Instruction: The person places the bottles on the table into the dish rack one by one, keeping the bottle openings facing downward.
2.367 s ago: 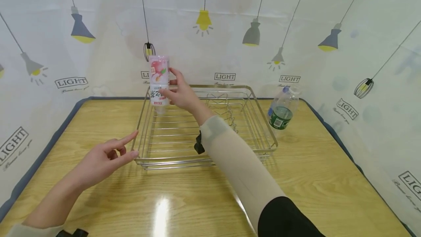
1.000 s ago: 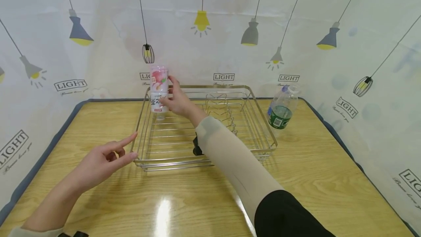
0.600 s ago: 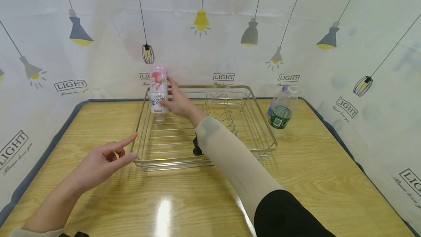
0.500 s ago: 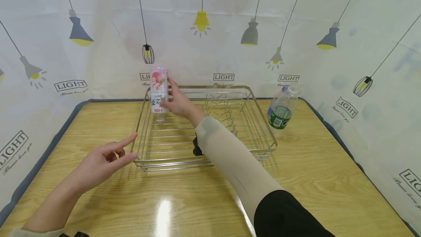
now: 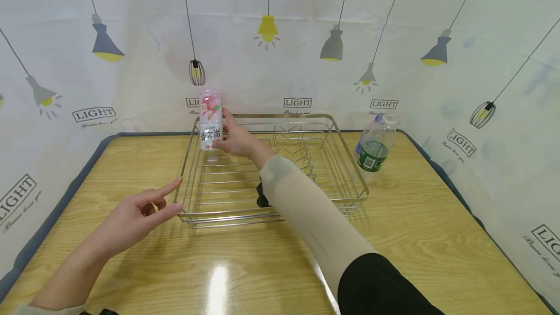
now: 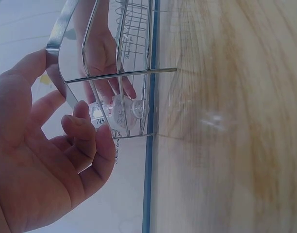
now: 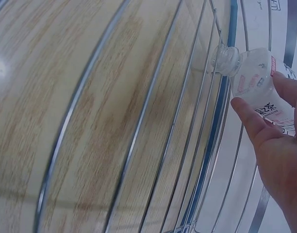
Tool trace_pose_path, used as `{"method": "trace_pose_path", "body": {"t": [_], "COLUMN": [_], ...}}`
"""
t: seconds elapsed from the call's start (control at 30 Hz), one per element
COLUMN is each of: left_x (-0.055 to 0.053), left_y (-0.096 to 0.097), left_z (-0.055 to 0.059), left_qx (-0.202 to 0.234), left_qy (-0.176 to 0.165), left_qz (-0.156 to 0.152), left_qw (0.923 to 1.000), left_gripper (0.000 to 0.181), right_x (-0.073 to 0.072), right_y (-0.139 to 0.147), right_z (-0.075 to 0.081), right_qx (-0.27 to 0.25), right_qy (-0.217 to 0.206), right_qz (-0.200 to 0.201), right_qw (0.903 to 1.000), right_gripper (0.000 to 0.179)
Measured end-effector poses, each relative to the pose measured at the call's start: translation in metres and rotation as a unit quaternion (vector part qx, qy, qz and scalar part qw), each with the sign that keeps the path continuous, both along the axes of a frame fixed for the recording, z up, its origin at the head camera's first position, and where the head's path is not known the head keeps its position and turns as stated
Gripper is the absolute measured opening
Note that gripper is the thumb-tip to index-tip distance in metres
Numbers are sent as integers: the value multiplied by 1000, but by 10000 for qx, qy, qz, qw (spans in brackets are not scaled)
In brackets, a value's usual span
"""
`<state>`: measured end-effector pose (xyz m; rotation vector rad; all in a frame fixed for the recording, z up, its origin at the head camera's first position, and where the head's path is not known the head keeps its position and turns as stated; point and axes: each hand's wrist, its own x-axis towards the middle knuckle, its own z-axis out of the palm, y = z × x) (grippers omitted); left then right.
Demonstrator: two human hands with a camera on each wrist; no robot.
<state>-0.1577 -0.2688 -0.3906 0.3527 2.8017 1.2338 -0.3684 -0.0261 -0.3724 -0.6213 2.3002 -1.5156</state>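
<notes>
My right hand (image 5: 238, 140) holds a pink-and-white plastic drink bottle (image 5: 211, 115) near the left back corner of a wire dish rack (image 5: 280, 214). The bottle stands upside down, its clear neck (image 7: 226, 60) pointing down at the rack's floor wires. In the right wrist view, thumb and fingers lie along the two sides of its label. At the rack's front left corner, my left hand (image 5: 131, 218) touches the side rim with a straight index finger and thumb, the other fingers bent. The left wrist view shows the left hand (image 6: 37, 136) close against the metal rim.
To the right of the rack stand a clear bottle with a green label (image 5: 373, 155) and, partly hidden behind it, a bottle with a blue label (image 5: 359, 146). A wavy wire divider (image 5: 302, 149) runs through the rack. A lamp-printed cloth wall (image 5: 297, 72) surrounds the wooden table (image 5: 262, 266).
My right hand has lowered the bottle into the rack. Lately the bottle has turned a little, showing more of its lettering, and the fingers sit slightly lower. The left hand stays at the rim.
</notes>
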Motion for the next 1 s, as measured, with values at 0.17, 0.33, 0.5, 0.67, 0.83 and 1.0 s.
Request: {"method": "trace_pose_path", "body": {"t": [0.17,0.33,0.5,0.67,0.83,1.0], "left_x": [0,1,1,0,0,0], "left_y": [0,0,0,-1,-1,0], "left_z": [0,0,0,0,0,1], "left_qx": [-4,5,25,15,3,16], "left_qy": [-1,-23,-33,-44,-13,7], "left_qz": [22,32,15,14,30,11], "left_qw": [10000,10000,10000,10000,10000,10000], "left_gripper": [61,61,61,61,61,61], "right_x": [1,0,-1,-1,-2,-4], "right_y": [1,2,3,8,12,17], "right_z": [-1,-2,2,8,17,33], "right_qx": [51,115,416,564,148,-320], "right_qy": [145,166,161,118,129,314], "right_qz": [64,10,-142,-371,-758,-1072], "right_qw": [9999,9998,9989,9977,9969,9932], "right_gripper": [110,109,107,107,104,97]}}
